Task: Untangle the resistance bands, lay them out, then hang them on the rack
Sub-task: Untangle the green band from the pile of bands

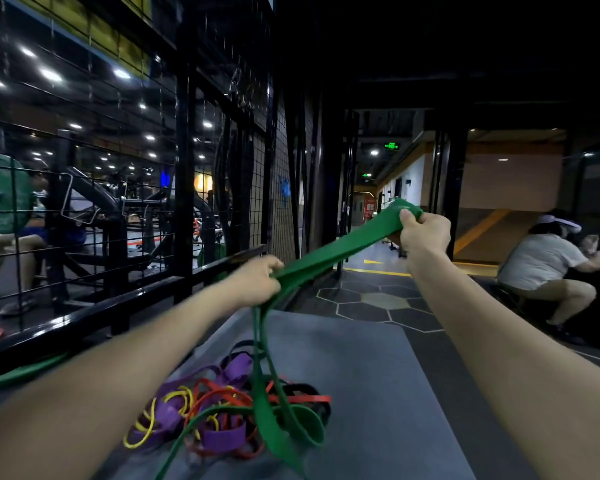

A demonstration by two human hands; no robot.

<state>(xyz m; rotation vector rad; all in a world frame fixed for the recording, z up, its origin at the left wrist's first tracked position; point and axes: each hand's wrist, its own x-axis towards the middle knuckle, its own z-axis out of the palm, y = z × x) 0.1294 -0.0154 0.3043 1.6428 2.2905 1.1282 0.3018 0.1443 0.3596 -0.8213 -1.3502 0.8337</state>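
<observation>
Untangling has only begun: the left hand [257, 282] and right hand [421, 233] each keep a closed grip on the green band [329, 252], stretched between them, its lower loop trailing into the pile of bands [222, 414] on the grey mat [378, 375]. Nothing looks laid out or hung yet. A black wire rack [222, 133] stands left; the dim gym has a hexagon-tiled floor [378, 299].

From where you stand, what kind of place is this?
Most likely a gym. A green weight plate sits on a machine behind the black wire rack, and both hands stretch a green resistance band above a tangled pile of bands.
</observation>
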